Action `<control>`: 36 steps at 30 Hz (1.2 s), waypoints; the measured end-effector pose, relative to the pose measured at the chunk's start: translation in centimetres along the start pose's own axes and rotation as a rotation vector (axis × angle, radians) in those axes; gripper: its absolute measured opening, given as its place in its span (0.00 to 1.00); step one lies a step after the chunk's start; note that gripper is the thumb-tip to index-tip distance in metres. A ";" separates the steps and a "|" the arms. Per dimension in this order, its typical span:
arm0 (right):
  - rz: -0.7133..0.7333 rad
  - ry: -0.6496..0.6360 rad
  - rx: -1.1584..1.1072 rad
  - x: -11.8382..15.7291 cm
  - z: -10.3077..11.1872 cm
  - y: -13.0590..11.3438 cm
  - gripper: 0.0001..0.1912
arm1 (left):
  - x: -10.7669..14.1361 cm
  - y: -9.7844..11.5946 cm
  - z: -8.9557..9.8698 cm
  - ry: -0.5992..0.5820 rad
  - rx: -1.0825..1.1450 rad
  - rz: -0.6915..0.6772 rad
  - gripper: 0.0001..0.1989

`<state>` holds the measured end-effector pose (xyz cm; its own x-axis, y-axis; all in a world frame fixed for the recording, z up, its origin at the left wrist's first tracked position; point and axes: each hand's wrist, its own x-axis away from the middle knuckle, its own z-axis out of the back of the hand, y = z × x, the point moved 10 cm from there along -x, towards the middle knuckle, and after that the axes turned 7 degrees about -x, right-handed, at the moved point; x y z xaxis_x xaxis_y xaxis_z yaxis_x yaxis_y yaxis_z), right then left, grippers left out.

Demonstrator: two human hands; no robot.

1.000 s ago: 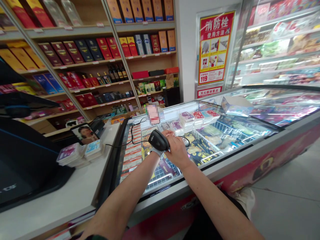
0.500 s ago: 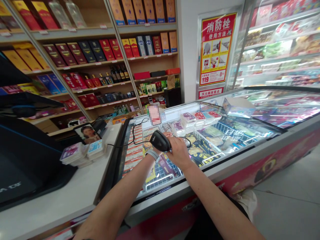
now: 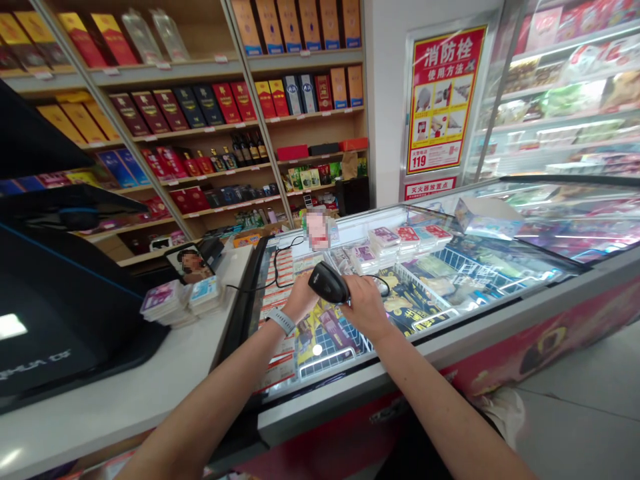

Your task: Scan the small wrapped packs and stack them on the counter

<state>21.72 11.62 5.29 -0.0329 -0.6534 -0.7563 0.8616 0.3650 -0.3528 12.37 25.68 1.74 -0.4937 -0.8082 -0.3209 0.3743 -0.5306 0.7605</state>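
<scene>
Black plastic scanner [image 3: 327, 283] in right hand [image 3: 367, 308]

Wooden shelves [image 3: 320, 115] of boxed liquor [image 3: 225, 103] line the wall [image 3: 385, 100].

Fig. In front of you, the wall poster [image 3: 444, 100] is headed 消防栓 使用方法 in white on red, with 119 at its lower left corner. Below it, the red sign [image 3: 430, 188] reads 灭火器放置点.

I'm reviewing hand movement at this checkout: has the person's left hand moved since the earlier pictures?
Yes: judged against the stack of packets on the freezer lid, the left hand has moved to the person's left, farther from that stack and from the barcode scanner.
</scene>
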 end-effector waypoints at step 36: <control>0.047 -0.014 0.036 0.2 -0.4 -0.2 0.15 | 8.6 -6.1 20.2 0.455 -1.254 0.182 0.31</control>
<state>21.36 11.73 4.99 0.0145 -0.6452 -0.7639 0.8799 0.3711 -0.2968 -10.00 27.12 5.76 -0.1495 -0.7742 -0.6150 0.9873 -0.0836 -0.1348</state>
